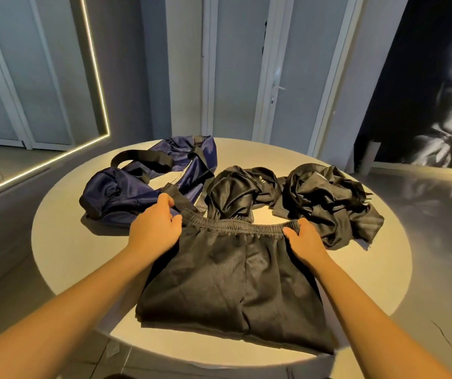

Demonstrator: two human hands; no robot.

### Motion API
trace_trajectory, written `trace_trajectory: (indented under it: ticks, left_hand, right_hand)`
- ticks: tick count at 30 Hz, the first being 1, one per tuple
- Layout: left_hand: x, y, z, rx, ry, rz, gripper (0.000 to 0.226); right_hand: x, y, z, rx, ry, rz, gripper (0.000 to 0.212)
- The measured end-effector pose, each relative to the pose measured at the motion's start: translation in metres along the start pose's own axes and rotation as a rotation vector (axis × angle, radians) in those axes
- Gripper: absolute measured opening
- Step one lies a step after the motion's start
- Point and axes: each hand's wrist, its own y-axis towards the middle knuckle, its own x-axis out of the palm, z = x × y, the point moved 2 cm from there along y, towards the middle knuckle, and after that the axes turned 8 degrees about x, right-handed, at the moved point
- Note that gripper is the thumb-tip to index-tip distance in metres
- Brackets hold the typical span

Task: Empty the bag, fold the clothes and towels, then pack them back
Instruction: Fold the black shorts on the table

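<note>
Folding step: black shorts point(233, 283) lie flat at the near centre of the desk point(69, 255), with the waistband point(235, 225) on the far side.
Left hand point(153, 228): fingers curled, pinching the left end of the waistband.
Right hand point(305, 240): fingers curled, pinching the right end of the waistband.
Purpose of grip: holding both ends stretches the waistband straight, probably to square the fabric before a fold.
Bag point(126, 192): navy, slack, far left, just beside the left hand.
Unfolded items: two crumpled black garments point(328, 203) lie far right, one close to the right hand.
Edges: the hems lie close to the near rim.
Free room: bare desk shows left and right of the shorts; the far side is crowded.
</note>
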Motion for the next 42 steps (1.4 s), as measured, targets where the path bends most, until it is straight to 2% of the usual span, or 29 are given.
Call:
trace_trajectory:
  ticks: [2,4,6,8,10,13,15,20,23,26,29,30,32,35,36,39,42]
  left_hand:
    - [-0.008,-0.013,0.023,0.187,-0.077,0.035,0.031]
    - [0.003,-0.024,0.039,0.312,-0.14,-0.154,0.042]
    - [0.025,-0.03,0.041,0.314,-0.063,-0.386,0.062]
    - [0.04,-0.036,0.032,0.257,-0.02,-0.512,0.095]
    - [0.05,-0.044,0.021,0.255,0.025,-0.505,0.132]
    - [0.058,-0.051,0.019,0.272,0.09,-0.431,0.139]
    - [0.059,-0.055,0.022,0.267,0.101,-0.406,0.138]
    - [0.057,-0.058,0.015,0.323,0.137,-0.401,0.127]
    - [0.052,-0.059,0.01,0.356,0.13,-0.428,0.121]
    - [0.05,-0.061,0.011,0.339,0.125,-0.413,0.118]
    - [0.039,-0.064,0.012,0.305,0.049,-0.303,0.096]
    - [0.033,-0.068,0.01,0.297,0.027,-0.257,0.087]
    - [0.018,-0.082,0.004,0.28,-0.015,-0.161,0.071]
    - [-0.008,-0.116,-0.001,0.198,-0.095,0.015,0.023]
    - [-0.014,-0.128,-0.004,0.133,-0.13,0.032,0.016]
    - [-0.024,-0.156,-0.011,-0.046,-0.269,-0.039,0.026]
    - [-0.029,-0.176,-0.012,-0.057,-0.367,-0.082,0.028]
  right_hand:
    - [0.003,0.002,-0.001,-0.01,-0.028,-0.009,0.024]
    - [0.004,0.002,-0.003,-0.026,-0.061,-0.014,0.027]
    - [0.001,0.003,-0.005,-0.015,-0.044,-0.016,0.028]
    - [-0.008,-0.002,-0.009,0.008,-0.01,-0.004,0.028]
    - [-0.018,-0.011,-0.006,0.05,-0.001,0.025,0.04]
    - [-0.023,-0.034,0.005,0.126,-0.118,0.074,0.041]
    - [-0.018,-0.049,0.009,0.107,-0.254,0.098,0.036]
    - [-0.018,-0.051,0.03,-0.075,-0.562,0.217,0.027]
    - [-0.024,-0.049,0.039,-0.1,-0.551,0.212,0.026]
    - [-0.029,-0.06,0.029,-0.073,-0.518,0.228,0.035]
    - [-0.035,-0.091,0.013,-0.158,-0.419,0.314,0.036]
    - [-0.034,-0.104,0.009,-0.224,-0.371,0.3,0.036]
    - [-0.027,-0.124,0.005,-0.306,-0.308,0.161,0.043]
    - [-0.009,-0.134,0.018,-0.283,-0.408,-0.057,0.066]
    - [-0.004,-0.135,0.024,-0.273,-0.461,-0.078,0.071]
    - [0.001,-0.134,0.028,-0.276,-0.517,-0.054,0.073]
    - [0.0,-0.135,0.027,-0.295,-0.475,-0.035,0.068]
